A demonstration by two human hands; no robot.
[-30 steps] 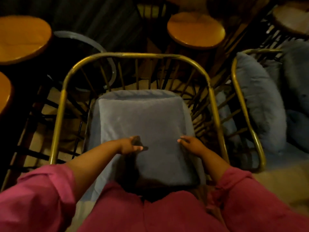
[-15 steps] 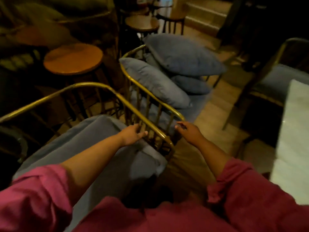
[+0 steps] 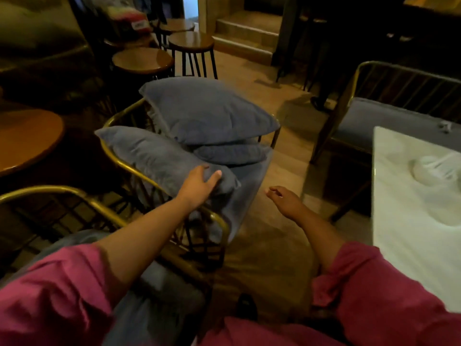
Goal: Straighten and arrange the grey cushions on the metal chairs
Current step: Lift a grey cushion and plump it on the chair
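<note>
**Pink sleeves, bare forearms**

Both arms wear loose pink sleeves, the left sleeve (image 3: 50, 303) and right sleeve (image 3: 379, 290) bunched in folds near the elbows, forearms bare. The left hand (image 3: 199, 183) and right hand (image 3: 284, 198) carry no gloves

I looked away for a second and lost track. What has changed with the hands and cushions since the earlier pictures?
Both hands left the seat cushion of the near chair. The left hand moved over to the next chair and now grips the corner of the cushion leaning on its side rail. The right hand hangs open over the floor, holding nothing. The stacked cushions on that chair lie as they did.
</note>
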